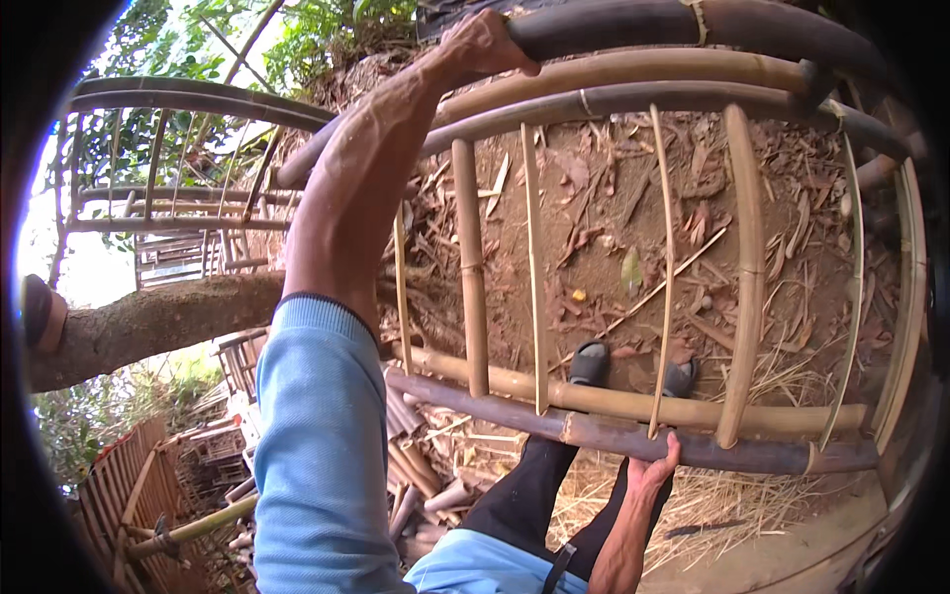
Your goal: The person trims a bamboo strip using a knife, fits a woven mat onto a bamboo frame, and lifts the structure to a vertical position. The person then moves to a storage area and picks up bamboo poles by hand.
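A bamboo frame with thick and thin upright bars spans the view before me. My left hand (483, 45), at the end of my outstretched arm, is closed round the end of its dark upper bamboo pole (614, 30); part of the grip is hidden. Below that run a tan bamboo rail (633, 71) and another dark rail (683, 97). My right hand (650, 470) grips the dark lower bamboo rail (737, 450) from my side, thumb up, its other fingers mostly out of sight. Beside the thumb stands a thin bamboo slat (666, 267); a thicker upright bar (744, 267) is to its right.
My sandalled feet (591, 363) show through the bars, on leaf-strewn soil. A tree trunk (148, 327) crosses at left, with another bamboo railing (198, 94) behind it. Cut bamboo pieces (416, 470) lie heaped at lower left, near a slatted panel (129, 485). Straw covers ground near my legs.
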Available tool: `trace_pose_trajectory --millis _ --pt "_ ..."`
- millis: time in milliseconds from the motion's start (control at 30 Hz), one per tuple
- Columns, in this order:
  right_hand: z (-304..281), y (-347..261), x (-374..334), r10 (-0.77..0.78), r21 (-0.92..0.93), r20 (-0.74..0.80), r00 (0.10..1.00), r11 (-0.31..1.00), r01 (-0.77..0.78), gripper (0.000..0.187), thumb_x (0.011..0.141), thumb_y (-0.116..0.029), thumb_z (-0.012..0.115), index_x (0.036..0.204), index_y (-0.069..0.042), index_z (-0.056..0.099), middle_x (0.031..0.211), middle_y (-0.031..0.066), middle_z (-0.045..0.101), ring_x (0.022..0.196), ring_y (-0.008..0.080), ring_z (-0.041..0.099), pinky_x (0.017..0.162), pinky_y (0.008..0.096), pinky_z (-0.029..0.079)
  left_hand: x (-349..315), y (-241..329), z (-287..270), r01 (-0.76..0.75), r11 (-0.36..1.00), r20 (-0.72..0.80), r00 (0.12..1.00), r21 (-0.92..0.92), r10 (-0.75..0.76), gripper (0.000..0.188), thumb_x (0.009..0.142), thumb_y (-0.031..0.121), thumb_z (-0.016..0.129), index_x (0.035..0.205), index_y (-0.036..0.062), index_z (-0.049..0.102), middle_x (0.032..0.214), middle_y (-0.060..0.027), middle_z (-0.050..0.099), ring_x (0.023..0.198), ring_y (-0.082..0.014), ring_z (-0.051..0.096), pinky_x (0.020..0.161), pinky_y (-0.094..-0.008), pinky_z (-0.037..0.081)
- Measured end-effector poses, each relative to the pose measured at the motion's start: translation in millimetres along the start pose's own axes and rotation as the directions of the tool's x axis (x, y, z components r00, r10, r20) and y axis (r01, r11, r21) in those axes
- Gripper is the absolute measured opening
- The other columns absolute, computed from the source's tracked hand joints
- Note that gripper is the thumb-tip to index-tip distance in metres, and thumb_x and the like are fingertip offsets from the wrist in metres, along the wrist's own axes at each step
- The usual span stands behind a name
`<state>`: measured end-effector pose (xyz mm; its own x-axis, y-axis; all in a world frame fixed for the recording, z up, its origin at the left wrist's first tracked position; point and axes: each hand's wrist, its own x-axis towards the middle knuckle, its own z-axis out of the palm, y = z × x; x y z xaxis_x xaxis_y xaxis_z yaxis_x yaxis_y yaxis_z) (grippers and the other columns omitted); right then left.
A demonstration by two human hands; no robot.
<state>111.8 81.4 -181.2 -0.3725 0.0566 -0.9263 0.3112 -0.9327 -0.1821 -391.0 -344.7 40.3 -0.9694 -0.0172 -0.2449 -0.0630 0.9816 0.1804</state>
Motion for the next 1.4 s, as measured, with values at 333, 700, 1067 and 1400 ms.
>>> trace_pose_trajectory --millis 333,700,1067,1400 --pt "45.8 12.8 45.4 -0.134 -0.097 -0.149 0.980 0.988 0.121 0.043 0.080 -0.017 0.073 0.119 -0.007 0.060 0.111 0.0058 0.063 0.103 0.0230 0.060 0.094 0.0419 0.050 22.4 -69.8 -7.3 0.190 0.976 -0.081 0.980 0.107 -0.181 0.070 0.053 0.028 0.086 0.113 -0.0021 0.067 0.100 -0.0214 0.072 0.091 -0.0294 0.070 0.085 -0.0416 0.055" --pt "134.8 48.6 134.2 -0.473 -0.541 -0.413 0.779 0.815 0.207 0.068 0.069 -0.018 0.088 0.125 0.000 0.056 0.119 0.0096 0.064 0.105 0.0252 0.062 0.093 0.0406 0.051 84.5 -111.0 79.4 0.293 0.948 -0.150 0.950 0.124 -0.273 0.090 0.064 0.049 0.082 0.134 0.0009 0.053 0.113 -0.0245 0.068 0.108 -0.0375 0.066 0.092 -0.0451 0.050" --pt "56.4 63.2 188.5 -0.227 -0.431 -0.484 0.845 0.902 -0.005 0.085 0.059 -0.023 0.093 0.128 0.005 0.052 0.117 0.0139 0.064 0.102 0.0275 0.062 0.091 0.0406 0.051 102.1 -75.5 83.0 0.177 0.983 -0.087 0.981 0.047 -0.173 0.066 0.066 0.040 0.083 0.119 0.0074 0.061 0.103 -0.0223 0.070 0.096 -0.0399 0.068 0.084 -0.0485 0.052" --pt "87.2 -64.8 59.5 -0.469 -0.761 0.117 0.875 0.524 0.383 0.041 0.080 -0.021 0.076 0.113 -0.003 0.060 0.100 0.0101 0.067 0.085 0.0184 0.064 0.072 0.0348 0.052 23.3 -35.9 178.5 -0.060 0.986 -0.572 0.808 0.157 0.141 0.060 0.077 0.044 0.070 0.114 -0.0001 0.053 0.097 -0.0119 0.062 0.086 -0.0258 0.058 0.072 -0.0394 0.048"
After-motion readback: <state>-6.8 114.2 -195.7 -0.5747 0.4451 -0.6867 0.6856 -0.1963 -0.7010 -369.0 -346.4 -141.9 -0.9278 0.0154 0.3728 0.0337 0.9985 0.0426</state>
